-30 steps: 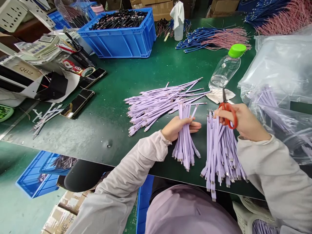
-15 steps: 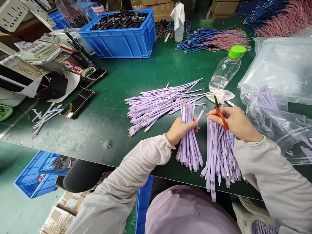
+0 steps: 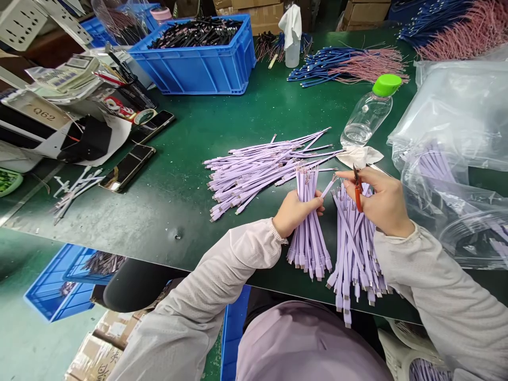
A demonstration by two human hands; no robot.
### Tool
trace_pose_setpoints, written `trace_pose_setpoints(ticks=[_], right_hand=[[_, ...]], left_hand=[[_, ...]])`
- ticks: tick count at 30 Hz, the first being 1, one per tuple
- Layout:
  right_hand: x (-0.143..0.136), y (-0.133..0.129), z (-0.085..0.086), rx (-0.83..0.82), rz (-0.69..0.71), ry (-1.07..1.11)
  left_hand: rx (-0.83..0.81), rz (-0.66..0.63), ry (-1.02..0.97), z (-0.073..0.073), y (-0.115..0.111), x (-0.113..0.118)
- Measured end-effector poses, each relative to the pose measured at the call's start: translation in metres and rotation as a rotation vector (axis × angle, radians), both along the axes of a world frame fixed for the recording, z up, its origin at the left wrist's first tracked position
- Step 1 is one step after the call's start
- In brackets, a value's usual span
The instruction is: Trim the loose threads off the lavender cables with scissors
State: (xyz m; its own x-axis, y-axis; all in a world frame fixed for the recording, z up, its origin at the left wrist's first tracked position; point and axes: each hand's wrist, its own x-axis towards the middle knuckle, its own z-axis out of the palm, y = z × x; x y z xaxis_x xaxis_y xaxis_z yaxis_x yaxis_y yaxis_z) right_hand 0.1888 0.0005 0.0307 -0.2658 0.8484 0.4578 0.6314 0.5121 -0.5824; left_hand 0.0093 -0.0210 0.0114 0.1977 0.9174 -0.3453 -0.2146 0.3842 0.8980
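My left hand [image 3: 297, 210] is closed around a bundle of flat lilac USB cables [image 3: 310, 241], stripped wire ends up and plugs down. One cable [image 3: 328, 186] sticks out from that bundle toward the right, its thin wires fanned. My right hand [image 3: 383, 198] holds small red-handled cutters [image 3: 358, 193], jaws pointing up and away. The fingertips of that hand are at the fanned wires; whether they pinch them I cannot tell. Beneath my right hand lies a second pile of lilac cables [image 3: 353, 259]. A larger heap of the same cables [image 3: 254, 169] spreads beyond my left hand.
A clear bottle with a green cap [image 3: 367, 114] stands behind a white cloth [image 3: 360, 156]. Plastic bags [image 3: 456, 116] lie at right. A blue crate [image 3: 198, 66] of black cables is at the back. Phones [image 3: 129, 166] and office clutter occupy the left.
My right hand has moved slightly, with the cutters turned more upright and its fingertips nearer the jutting cable's wires. My left hand keeps its bundle almost still.
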Motion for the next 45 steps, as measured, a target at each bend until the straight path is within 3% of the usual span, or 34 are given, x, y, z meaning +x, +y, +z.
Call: trace_pose_setpoints(ticks=[4, 12, 19, 26, 38, 45], right_hand=[[0.000, 0.002, -0.002, 0.120, -0.001, -0.020], [0.000, 0.003, -0.006, 0.168, -0.026, -0.022], [-0.001, 0.002, -0.007, -0.022, -0.066, 0.064], [-0.001, 0.003, -0.009, -0.057, -0.043, 0.124], [-0.006, 0.004, -0.004, 0.026, 0.027, 0.058], [-0.004, 0.004, -0.007, 0.096, -0.022, -0.006]], left_hand=[[0.008, -0.007, 0.020, 0.000, 0.000, 0.000], [0.004, 0.023, 0.011, -0.004, 0.000, 0.001], [0.071, 0.067, 0.036, -0.010, 0.001, -0.001], [0.288, -0.023, 0.320, -0.011, 0.003, -0.007], [0.264, 0.003, 0.383, -0.012, 0.003, -0.004], [0.229, 0.036, 0.286, -0.013, 0.005, -0.005]])
